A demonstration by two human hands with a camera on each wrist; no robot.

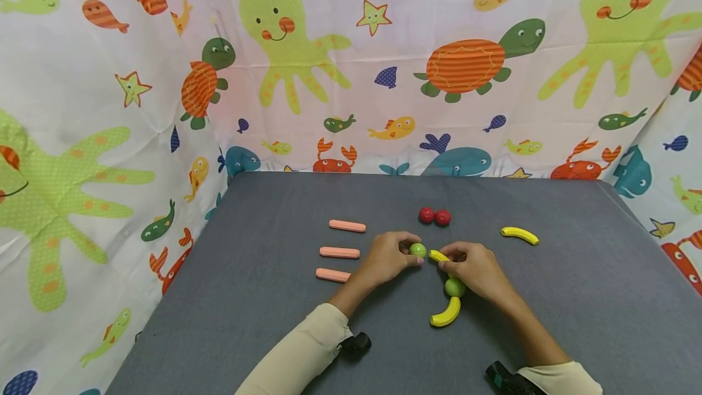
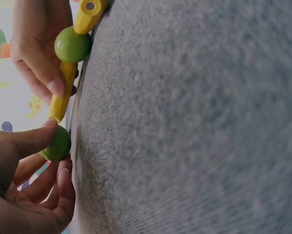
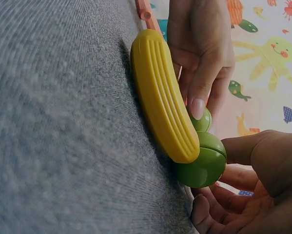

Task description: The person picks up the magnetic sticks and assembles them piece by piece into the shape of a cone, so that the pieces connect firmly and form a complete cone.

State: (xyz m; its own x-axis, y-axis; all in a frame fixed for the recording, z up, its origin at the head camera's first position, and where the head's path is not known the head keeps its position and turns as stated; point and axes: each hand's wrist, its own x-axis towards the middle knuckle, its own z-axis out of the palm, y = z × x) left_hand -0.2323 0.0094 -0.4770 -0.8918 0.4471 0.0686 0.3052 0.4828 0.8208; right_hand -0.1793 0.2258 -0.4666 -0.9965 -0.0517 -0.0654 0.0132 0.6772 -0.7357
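Note:
Between its thumb and fingers my left hand (image 1: 386,258) pinches a small green ball (image 1: 418,250) with a groove round it. Just right of that ball, my right hand (image 1: 478,268) pinches a yellow curved, banana-like piece (image 1: 437,256). This piece joins a second green ball (image 1: 454,288), and another yellow curved piece (image 1: 446,314) extends from that ball toward the near side. In the left wrist view the tip of the held yellow piece (image 2: 63,92) comes right up to the left hand's ball (image 2: 59,145). The right wrist view shows the ridged near yellow piece (image 3: 165,97) in front of its ball (image 3: 204,168).
Three pink sticks (image 1: 340,253) lie in a column left of my hands. Two red balls (image 1: 435,217) sit side by side beyond them, and a loose yellow curved piece (image 1: 519,235) lies to the right. A printed sea-animal curtain (image 1: 351,78) borders the grey table (image 1: 247,297).

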